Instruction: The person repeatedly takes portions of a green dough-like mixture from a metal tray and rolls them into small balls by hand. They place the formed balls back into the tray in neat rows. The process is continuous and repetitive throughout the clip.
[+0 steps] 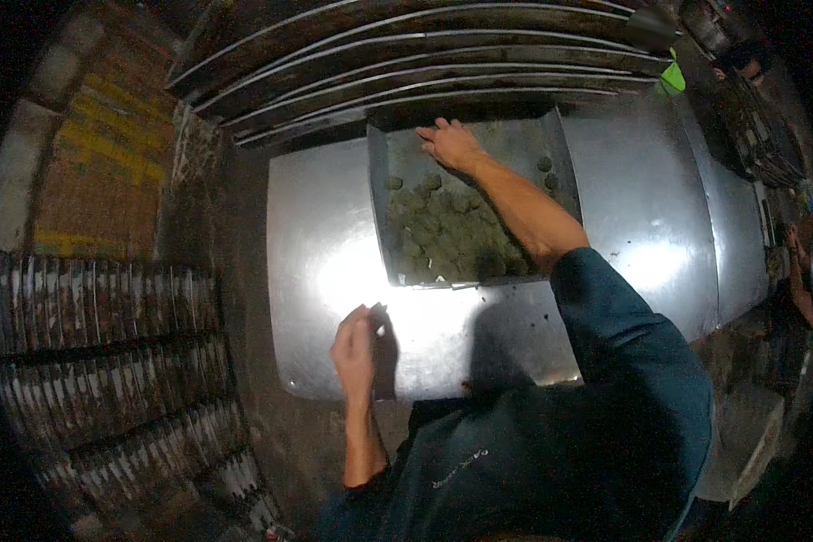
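Note:
My right hand (452, 146) reaches over the far part of a metal tray (378, 212), its fingers apart and nothing visible in them. Many greenish-brown lumps (447, 230) crowd the near half of the tray. A few loose round ones lie apart from these, one by the left wall and two by the right wall. My left hand (353, 348) is just above the shiny metal tabletop (312, 226), left of the tray's near corner. Its fingers are curled together, with a small dark bit at the tips that I cannot make out.
Long dark metal trays or shelves (425, 68) stand in rows behind the table. Stacks of ridged metal pieces (108, 303) fill the lower left, below a yellow-marked brown stack (108, 163). Small dark crumbs dot the tabletop. Another person (799, 271) is at the right edge.

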Tool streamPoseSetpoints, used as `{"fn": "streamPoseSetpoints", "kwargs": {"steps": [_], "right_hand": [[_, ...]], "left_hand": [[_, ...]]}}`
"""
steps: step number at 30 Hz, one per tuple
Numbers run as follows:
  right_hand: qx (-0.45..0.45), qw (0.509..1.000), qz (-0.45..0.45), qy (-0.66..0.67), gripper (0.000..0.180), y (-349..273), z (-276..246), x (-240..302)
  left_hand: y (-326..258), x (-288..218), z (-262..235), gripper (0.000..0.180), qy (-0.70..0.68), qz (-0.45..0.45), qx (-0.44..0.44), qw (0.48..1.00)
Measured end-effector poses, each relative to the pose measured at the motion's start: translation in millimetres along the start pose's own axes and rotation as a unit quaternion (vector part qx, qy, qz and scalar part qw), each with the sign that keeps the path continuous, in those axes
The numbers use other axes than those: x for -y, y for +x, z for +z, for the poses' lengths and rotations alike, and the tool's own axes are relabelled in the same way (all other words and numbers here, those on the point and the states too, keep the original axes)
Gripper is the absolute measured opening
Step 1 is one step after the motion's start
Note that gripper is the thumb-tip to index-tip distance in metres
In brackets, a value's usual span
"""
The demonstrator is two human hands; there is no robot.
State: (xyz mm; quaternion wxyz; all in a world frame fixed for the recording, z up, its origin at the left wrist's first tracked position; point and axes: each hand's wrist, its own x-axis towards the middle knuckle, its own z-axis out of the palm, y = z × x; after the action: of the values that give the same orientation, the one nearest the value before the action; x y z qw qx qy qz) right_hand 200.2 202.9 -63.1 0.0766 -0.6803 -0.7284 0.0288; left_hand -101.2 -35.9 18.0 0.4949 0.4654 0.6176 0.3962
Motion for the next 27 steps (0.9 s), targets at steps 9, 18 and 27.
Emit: {"fn": "streamPoseSetpoints", "kwargs": {"steps": [9, 18, 27], "right_hand": [[0.054, 0.98, -0.185, -0.048, 0.032, -41.5, 1.1, -62.4], [0.061, 0.992, -0.095, -0.05, 0.032, -19.6, 2.7, -109.3], [0.051, 0.996, -0.071, -0.028, 0.017, -65.7, -0.2, -99.2]], "left_hand": [[-61.2, 65.1, -55.5, 0.022, -0.073, -0.119, -0.183, 0.973], [-58.6, 38.7, -37.6, 0.023, -0.1, -0.08, -0.144, 0.981], [-59.2, 24.1, -19.8, 0.024, -0.046, -0.1, -0.124, 0.986]]}}
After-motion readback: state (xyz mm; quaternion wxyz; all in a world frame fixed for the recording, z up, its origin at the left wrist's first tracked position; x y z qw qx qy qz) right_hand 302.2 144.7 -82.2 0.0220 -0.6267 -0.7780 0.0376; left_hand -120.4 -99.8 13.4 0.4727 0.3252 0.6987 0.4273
